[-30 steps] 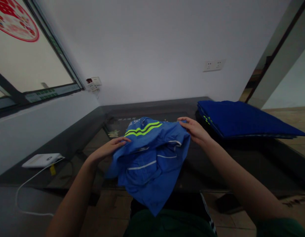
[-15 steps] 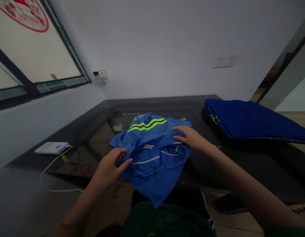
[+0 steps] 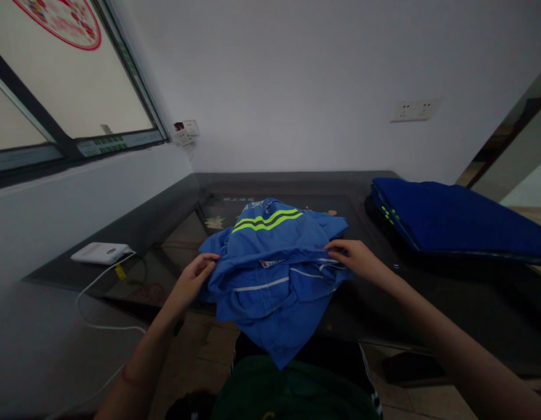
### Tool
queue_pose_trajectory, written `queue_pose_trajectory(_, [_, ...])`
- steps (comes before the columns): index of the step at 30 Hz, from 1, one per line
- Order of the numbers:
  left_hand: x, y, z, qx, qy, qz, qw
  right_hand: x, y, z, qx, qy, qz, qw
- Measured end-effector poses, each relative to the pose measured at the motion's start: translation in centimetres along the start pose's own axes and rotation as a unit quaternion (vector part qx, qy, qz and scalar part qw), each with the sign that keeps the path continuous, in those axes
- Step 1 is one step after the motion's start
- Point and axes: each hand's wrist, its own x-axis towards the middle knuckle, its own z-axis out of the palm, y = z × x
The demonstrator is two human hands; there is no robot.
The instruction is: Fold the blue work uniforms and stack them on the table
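Note:
A blue work jacket (image 3: 270, 294) with yellow-green reflective stripes lies bunched on the dark table, its lower point hanging over the front edge. White piping and a small label show on it. My left hand (image 3: 195, 280) pinches the cloth at the left side, thumb against fingers. On the right side, my right hand (image 3: 351, 256) grips the cloth edge near the white piping. Between the two hands a fold of fabric runs across the jacket, partly covering the label.
Folded darker blue cloth (image 3: 463, 219) is stacked at the table's right. A white power bank (image 3: 99, 252) with a white cable (image 3: 93, 286) lies at the left. The dark table (image 3: 165, 204) meets the wall at the back, below sockets (image 3: 414, 110).
Both hands have closed on the jacket's sides, the right one moving lower. The cloth between them is pulled straighter, and its fold now covers part of the label. The view has shifted slightly.

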Motion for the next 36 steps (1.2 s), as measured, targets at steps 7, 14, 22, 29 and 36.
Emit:
queue_pose_trajectory(7, [-0.8,-1.1,-2.5,0.173,0.006,0.151,0.973,-2.1,-0.5,-0.9,0.025,-0.041,-0.023,0.999])
queue_pose_trajectory(14, [0.3,-2.4,-1.7,0.275,-0.103,0.241,0.925,-3.7,-1.8,-0.9,0.018,-0.044,-0.023,0.999])
queue_pose_trajectory(22, [2.6,-0.2,1.2,0.237,-0.131,0.201,0.941,-5.8,-6.0,-1.7,0.012,-0.019,-0.013,1.0])
queue_pose_trajectory(29, [3.1,-0.3,1.4,0.228,-0.121,0.208,0.944,-6.5,-6.4,-2.5,0.096,-0.049,0.001,0.994])
queue_pose_trajectory(36, [4.6,-0.1,0.9,0.149,-0.153,0.2,0.956,-4.0,-0.6,-0.8,0.031,-0.003,-0.085,0.996])
